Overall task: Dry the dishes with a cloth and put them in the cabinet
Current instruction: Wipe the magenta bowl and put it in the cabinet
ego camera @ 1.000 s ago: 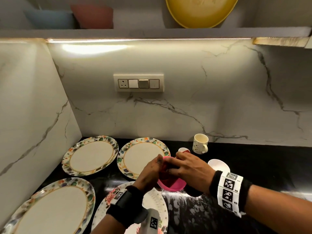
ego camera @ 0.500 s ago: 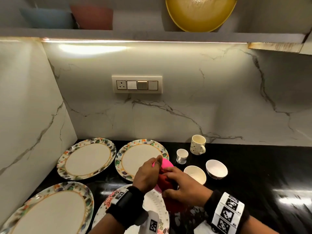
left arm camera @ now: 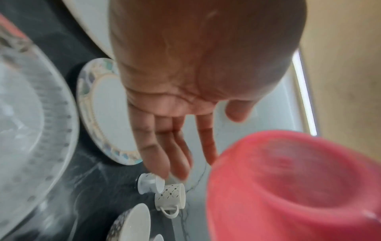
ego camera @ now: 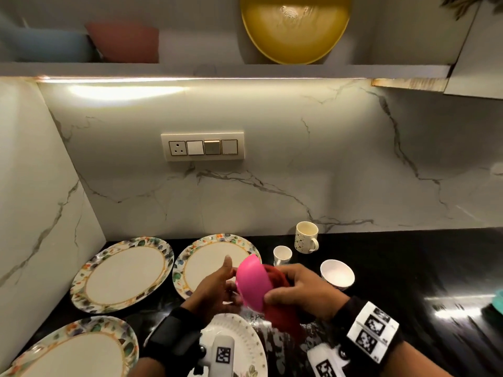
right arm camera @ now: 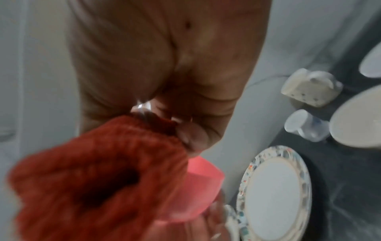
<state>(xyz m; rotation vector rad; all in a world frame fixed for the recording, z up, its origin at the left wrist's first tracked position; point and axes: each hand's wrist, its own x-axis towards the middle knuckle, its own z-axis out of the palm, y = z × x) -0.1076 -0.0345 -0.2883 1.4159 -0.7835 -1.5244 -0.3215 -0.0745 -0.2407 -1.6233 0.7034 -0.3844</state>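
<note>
A pink bowl point(ego camera: 251, 284) is held tilted on its side above the black counter point(ego camera: 408, 268). My right hand point(ego camera: 294, 284) grips it, thumb on the outer wall and fingers curled into a dark red cloth point(ego camera: 283, 317) stuffed in the bowl's mouth. The right wrist view shows the cloth point(right arm camera: 98, 171) bunched under the curled fingers beside the bowl point(right arm camera: 198, 192). My left hand point(ego camera: 223, 281) is just left of the bowl. In the left wrist view its fingers point(left arm camera: 163, 146) are straight and the palm is bare, with the bowl point(left arm camera: 288, 187) next to them.
Several floral-rimmed plates point(ego camera: 122, 273) point(ego camera: 215, 257) point(ego camera: 73, 352) lie on the counter's left half, another point(ego camera: 236, 341) under my wrists. A mug point(ego camera: 306, 236), small cup point(ego camera: 282, 255) and white bowl point(ego camera: 337, 273) stand right. The cabinet shelf point(ego camera: 217, 69) holds yellow point(ego camera: 294, 23), red point(ego camera: 125, 42) and blue bowls.
The pink bowl has been turned onto its side and lifted a little. My left hand has let go of it and opened. The right hand now carries the bowl with the cloth.
</note>
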